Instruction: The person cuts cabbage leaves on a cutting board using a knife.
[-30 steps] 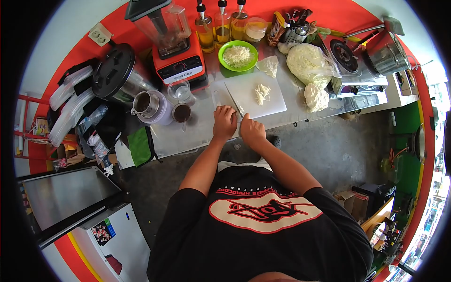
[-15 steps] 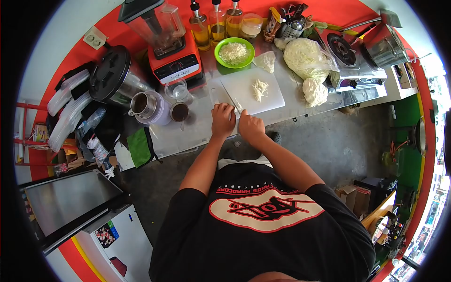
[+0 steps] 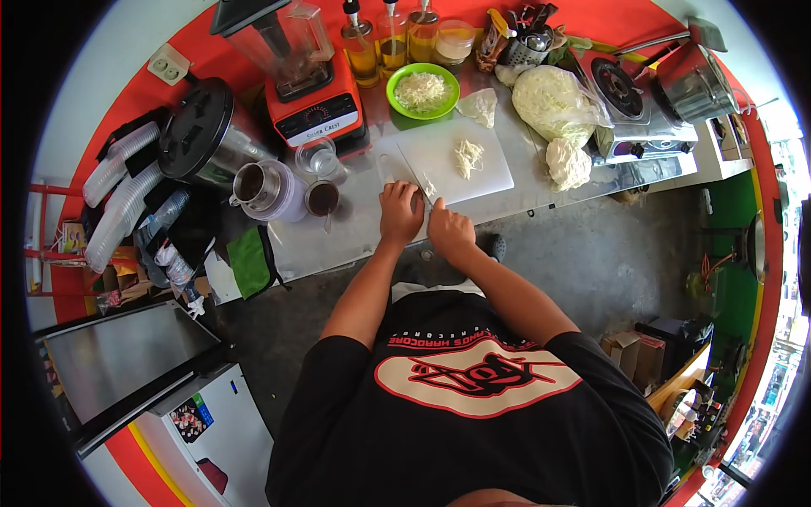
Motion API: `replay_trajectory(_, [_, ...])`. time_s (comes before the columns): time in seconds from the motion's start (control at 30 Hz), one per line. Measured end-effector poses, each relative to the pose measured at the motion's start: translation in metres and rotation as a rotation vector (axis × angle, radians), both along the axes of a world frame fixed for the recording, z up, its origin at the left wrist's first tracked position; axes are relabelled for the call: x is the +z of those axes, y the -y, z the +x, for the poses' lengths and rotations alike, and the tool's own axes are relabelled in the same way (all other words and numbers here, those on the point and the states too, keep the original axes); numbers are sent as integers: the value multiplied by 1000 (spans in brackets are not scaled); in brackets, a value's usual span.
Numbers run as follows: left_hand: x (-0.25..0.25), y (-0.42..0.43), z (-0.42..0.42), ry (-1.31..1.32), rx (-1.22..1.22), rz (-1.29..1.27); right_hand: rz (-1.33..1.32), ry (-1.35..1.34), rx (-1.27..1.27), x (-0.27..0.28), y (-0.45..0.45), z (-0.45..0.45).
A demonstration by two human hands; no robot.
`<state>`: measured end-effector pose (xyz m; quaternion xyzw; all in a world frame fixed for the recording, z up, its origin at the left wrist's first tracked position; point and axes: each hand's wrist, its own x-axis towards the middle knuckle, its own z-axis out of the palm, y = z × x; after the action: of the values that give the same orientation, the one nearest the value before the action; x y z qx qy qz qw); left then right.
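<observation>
My right hand [image 3: 450, 230] is closed round the handle of a kitchen knife [image 3: 413, 171], whose blade points away across the white cutting board [image 3: 497, 173]. My left hand [image 3: 401, 213] has its fingers bent down at the board's near left corner, close beside the blade. Whatever lies under those fingers is hidden. A few pale shreds rest along the blade, and a small heap of shredded cabbage [image 3: 469, 158] sits on the board to the right. Beyond the board stands a green bowl [image 3: 395, 103] of shreds, with a cabbage piece [image 3: 479, 108] beside it.
Bagged cabbage [image 3: 545, 101] and a loose cabbage chunk [image 3: 568, 165] lie to the right, before a gas stove [image 3: 646, 139]. A red blender [image 3: 312, 110], oil bottles [image 3: 361, 59], a glass of dark liquid [image 3: 323, 198] and a green cloth [image 3: 250, 262] are around the left side.
Both hands stay at almost the same place, with the knife still in the right one. Only very slight shifts of hands and view show.
</observation>
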<state>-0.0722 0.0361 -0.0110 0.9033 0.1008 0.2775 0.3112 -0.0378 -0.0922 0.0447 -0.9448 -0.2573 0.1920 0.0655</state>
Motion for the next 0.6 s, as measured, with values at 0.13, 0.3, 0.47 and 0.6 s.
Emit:
replay_trajectory(0.13, [0,0,-2,-19,-16,-1,3,13,61,8,-2,10])
replay_trajectory(0.3, [0,-1,-1,-14,-23,-24,-17,36,30,2,0,-2])
replay_trajectory(0.47, [0,-2,-2,-24,-31,-17,-37,73,57,0,-2,6])
replay_trajectory(0.6, [-2,-2,-1,-23,-33,-21,-7,51,46,2,0,-1])
